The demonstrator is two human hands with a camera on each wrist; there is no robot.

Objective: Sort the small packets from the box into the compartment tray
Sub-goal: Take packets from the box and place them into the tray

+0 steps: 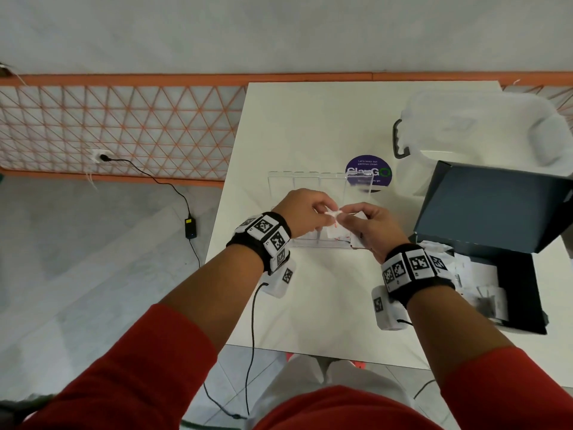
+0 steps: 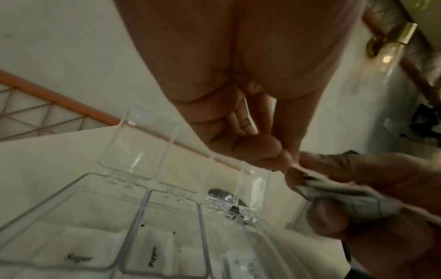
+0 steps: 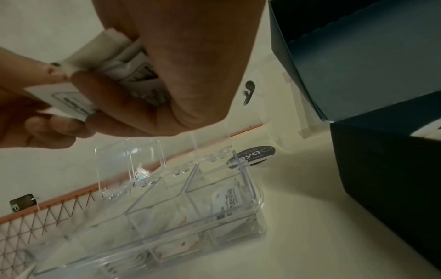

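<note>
- Right hand grips a stack of small white packets, fingers curled round them; left hand pinches one white packet at the stack's edge, thumb and fingertips closed on it.
- Both hands meet above the clear compartment tray, wrists raised, marker bands on both.
- White table; grey tiled floor at 9 o'clock, orange lattice railing at 10 o'clock, wall socket with black cable there.
- Tray at table centre, hinged lids standing open at its 12 o'clock side; packets lie inside, one printed "Sugar", the next compartment's "Pepper".
- Dark blue box at 3 o'clock of the hands, lid up, more packets inside.
- Translucent bin at 1 o'clock; round purple sticker just behind the tray.
- Red sleeves on both forearms.
</note>
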